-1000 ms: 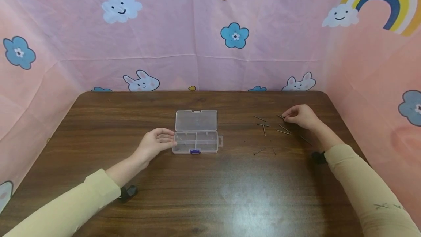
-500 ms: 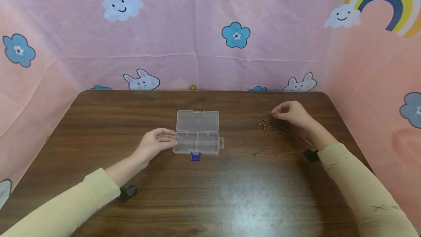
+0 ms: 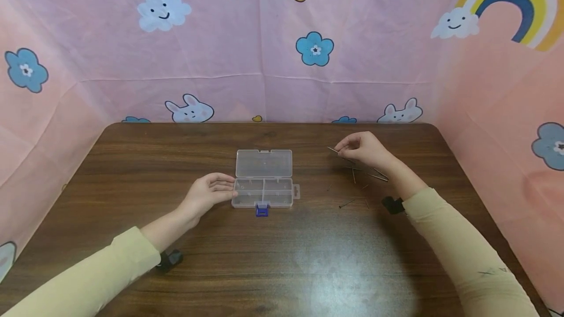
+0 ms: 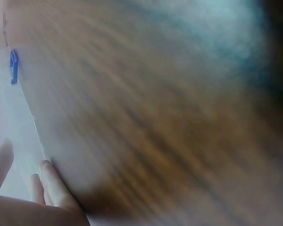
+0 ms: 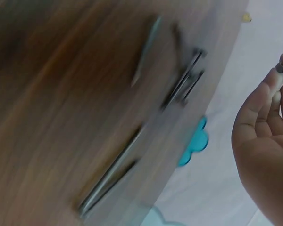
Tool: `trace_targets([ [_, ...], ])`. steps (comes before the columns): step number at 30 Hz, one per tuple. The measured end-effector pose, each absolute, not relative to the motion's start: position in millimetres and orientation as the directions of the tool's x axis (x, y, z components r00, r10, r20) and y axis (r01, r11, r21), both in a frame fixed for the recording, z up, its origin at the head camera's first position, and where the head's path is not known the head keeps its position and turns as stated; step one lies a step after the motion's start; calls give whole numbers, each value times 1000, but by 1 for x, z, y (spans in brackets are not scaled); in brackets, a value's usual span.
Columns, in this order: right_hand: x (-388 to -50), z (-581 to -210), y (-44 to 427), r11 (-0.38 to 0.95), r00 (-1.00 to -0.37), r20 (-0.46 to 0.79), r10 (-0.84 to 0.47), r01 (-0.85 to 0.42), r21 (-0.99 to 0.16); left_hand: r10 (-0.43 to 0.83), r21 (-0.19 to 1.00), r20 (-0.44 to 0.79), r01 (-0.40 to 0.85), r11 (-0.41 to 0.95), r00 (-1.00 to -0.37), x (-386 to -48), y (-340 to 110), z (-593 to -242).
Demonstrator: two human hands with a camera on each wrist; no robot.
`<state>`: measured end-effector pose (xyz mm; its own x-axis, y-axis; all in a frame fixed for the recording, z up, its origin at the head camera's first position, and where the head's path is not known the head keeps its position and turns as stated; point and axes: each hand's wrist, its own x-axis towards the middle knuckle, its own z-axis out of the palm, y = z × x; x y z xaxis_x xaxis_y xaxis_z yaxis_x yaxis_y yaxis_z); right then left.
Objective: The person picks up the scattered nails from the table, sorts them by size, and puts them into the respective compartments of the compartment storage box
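A clear plastic compartment box (image 3: 277, 199) lies with its lid (image 3: 264, 164) folded back and its blue latch (image 3: 262, 210) hanging down in front. My left hand (image 3: 207, 194) grips the box's left end between thumb and fingers; the left wrist view shows the fingertips (image 4: 46, 165) against its edge. Above the table, right of the lid, my right hand (image 3: 363, 150) pinches a thin metal nail (image 3: 332, 149) between thumb and fingertips. In the right wrist view, the nail's head (image 5: 279, 68) shows at the fingers. Below that hand lie several loose nails (image 3: 354, 176), some partly hidden by it.
Nearer the front, a dark-headed nail (image 3: 346, 203) and a smaller one (image 3: 367, 203) lie on the brown wooden table (image 3: 264, 263). A hanging tab (image 3: 296, 191) sticks out from the box's right side. Patterned pink cloth (image 3: 277, 92) walls in the back and sides.
My right hand has lifted the nail and moved left with it, toward the box. The blue latch has swung down. My left hand has stayed at the box's left end.
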<state>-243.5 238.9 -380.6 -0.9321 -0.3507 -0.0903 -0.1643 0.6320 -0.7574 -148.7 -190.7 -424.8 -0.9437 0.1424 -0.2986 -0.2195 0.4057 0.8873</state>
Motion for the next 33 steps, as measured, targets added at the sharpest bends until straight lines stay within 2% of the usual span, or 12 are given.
trace_targets([
  [8,-242,-380,201,549,-892,-77,-444,-203,-811,153,889,-293,-210,407,-944,-149,-189,-424],
  [20,-232,-383,141,424,-787,-46,-616,-282,-861,165,904,-276,-197,380,-947,-149,-190,-426],
  [33,-224,-399,111,463,-724,-37,-689,-401,-790,165,901,-281,-201,386,-945,-148,-190,-424],
])
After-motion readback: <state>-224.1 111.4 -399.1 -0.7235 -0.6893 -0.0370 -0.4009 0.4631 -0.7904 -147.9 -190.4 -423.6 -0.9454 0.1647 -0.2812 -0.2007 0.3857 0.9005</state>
